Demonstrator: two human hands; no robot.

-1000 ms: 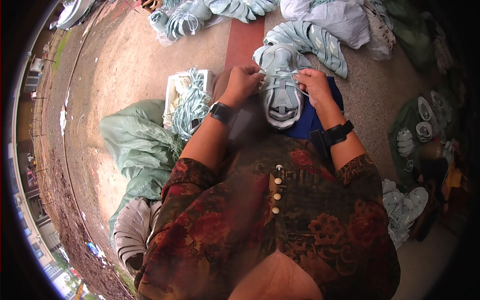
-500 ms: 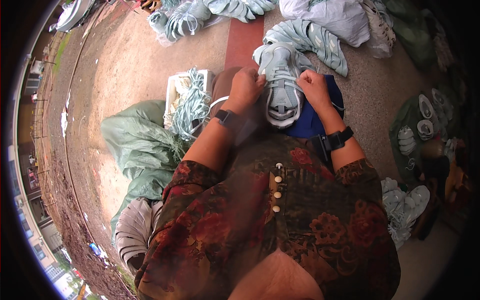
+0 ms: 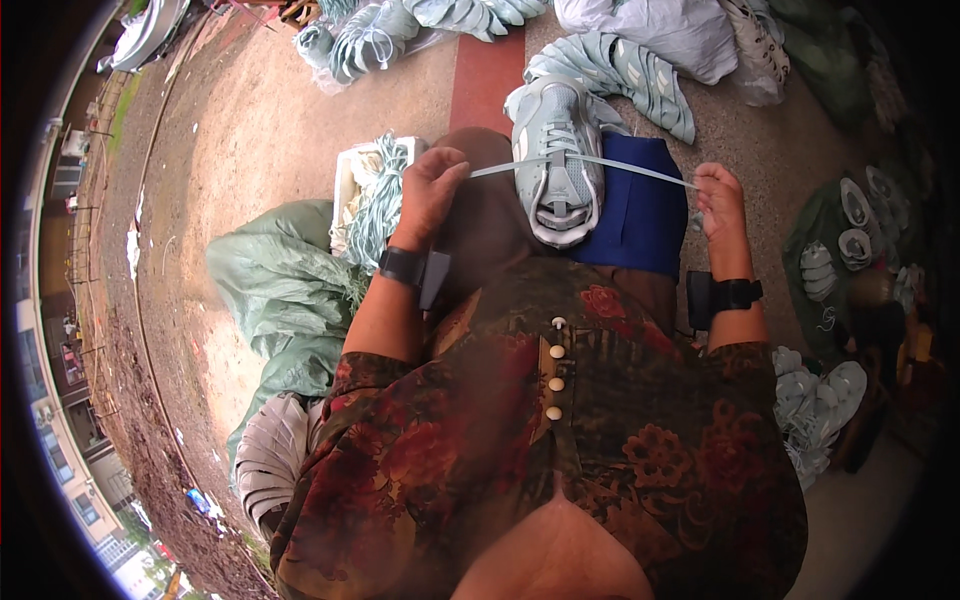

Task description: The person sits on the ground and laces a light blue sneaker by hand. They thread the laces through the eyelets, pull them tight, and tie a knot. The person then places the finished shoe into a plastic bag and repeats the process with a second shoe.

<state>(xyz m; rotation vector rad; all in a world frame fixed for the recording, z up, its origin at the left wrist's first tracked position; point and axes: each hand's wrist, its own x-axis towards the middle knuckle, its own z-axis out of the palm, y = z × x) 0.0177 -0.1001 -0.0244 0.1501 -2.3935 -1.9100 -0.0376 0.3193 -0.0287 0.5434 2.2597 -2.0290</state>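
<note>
A pale blue-grey sneaker upper (image 3: 560, 120) rests across my knees, toe pointing away and heel opening toward me. From its eyelets a light blue shoelace (image 3: 630, 165) stretches out tautly to both sides. My left hand (image 3: 432, 190) pinches one lace end, left of the shoe above my brown-clad knee. Out to the right, my right hand (image 3: 718, 195) is closed on the other end, beyond the blue cloth (image 3: 640, 205) over my right knee. Neither hand touches the shoe itself.
A white box of loose laces (image 3: 345, 185) stands at left, beside a green sack (image 3: 275, 270). Stacked shoe uppers (image 3: 620, 70) lie just past the shoe, near a white bag (image 3: 660, 35). More shoe parts (image 3: 855, 230) are at right, and beige uppers (image 3: 270, 440) at lower left.
Both hands have moved apart from the shoe's sides, left hand leftward and right hand rightward. The lace between them is now drawn out straight.
</note>
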